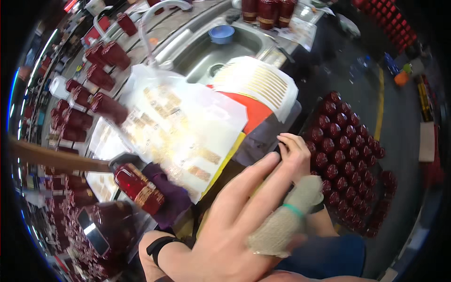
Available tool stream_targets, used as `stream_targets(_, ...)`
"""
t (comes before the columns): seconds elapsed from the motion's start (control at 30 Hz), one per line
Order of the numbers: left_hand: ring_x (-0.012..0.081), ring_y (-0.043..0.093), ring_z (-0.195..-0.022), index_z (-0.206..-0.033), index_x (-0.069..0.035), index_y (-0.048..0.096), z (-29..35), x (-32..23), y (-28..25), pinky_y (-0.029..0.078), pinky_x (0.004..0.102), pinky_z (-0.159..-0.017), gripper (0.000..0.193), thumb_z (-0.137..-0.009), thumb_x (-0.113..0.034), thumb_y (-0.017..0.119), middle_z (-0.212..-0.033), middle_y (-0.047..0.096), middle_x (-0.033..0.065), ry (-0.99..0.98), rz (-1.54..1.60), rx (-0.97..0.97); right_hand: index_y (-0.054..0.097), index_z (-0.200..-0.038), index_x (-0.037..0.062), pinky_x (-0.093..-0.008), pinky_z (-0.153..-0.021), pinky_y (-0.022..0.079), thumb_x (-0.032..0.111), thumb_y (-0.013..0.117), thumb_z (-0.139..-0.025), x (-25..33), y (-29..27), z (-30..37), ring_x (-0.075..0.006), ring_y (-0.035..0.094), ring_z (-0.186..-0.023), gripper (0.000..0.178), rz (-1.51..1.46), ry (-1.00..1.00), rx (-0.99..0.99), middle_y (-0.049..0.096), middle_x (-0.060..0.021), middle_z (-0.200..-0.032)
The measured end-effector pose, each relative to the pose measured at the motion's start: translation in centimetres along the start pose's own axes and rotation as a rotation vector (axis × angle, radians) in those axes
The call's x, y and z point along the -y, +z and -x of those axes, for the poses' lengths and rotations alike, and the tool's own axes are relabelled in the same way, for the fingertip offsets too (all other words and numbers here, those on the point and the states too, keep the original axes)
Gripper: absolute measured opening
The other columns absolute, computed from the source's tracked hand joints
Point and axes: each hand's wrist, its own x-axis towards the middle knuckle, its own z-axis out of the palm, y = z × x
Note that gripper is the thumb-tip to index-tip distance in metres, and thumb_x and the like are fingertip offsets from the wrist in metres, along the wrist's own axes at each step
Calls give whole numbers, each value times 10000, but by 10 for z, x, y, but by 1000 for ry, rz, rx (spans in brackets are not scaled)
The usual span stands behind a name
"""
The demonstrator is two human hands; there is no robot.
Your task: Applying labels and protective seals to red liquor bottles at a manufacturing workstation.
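Observation:
My left hand (223, 232) is large in the lower middle, back upward, fingers stretched toward the upper right. A beige cloth wrap (286, 216) with a green band appears to cover its thumb. Just beyond its fingertips, my right hand (297, 157) has bent fingers drawn together; something dark shows by them, too small to name. Left of both hands, a dark red glass bottle (134, 185) with gold patterning lies tilted on a purple cloth (171, 199). A wooden bar (61, 156) with a dark end piece meets the bottle. Wet-looking white sheets (211, 110) bear gold decals.
Behind is a steel sink (256, 44) with a blue bowl (221, 34) and a curved tap (143, 33). A gold-striped sheet (256, 77) overlaps a red sheet (251, 113). Rows of red bottles (345, 155) stand right; more bottles (109, 107) and a phone (93, 232) are left.

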Motion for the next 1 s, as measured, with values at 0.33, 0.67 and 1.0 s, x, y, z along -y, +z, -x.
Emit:
stream_targets(0.33,460,431,-1289,-1203,87,605,3,-37,-4,369,510,-1082,503,-766,-161,584,-1412,446,287,-82,-205,-16,668,-1060,-28,-358,-871,517,-30,605,-833,65,-10,-28,-311,635,-1011,236,-172,-62,143,638,-168,-1146)
stream_targets(0.67,393,341,-1409,-1425,112,314,87,-5,-72,260,458,-1173,724,-832,-68,688,-1487,361,270,-459,20,-135,664,-1106,-13,-322,-764,511,-79,674,-804,96,39,-57,-257,618,-946,309,-136,-313,160,623,-133,-1159)
stream_targets(1.0,332,447,-1351,-1494,34,232,282,18,-54,439,426,-1056,671,-1040,-429,402,-1493,393,208,-832,81,-992,637,-1145,-3,-345,-804,529,-29,549,-938,156,87,-64,-275,618,-1013,226,-221,-515,322,611,-158,-1178)
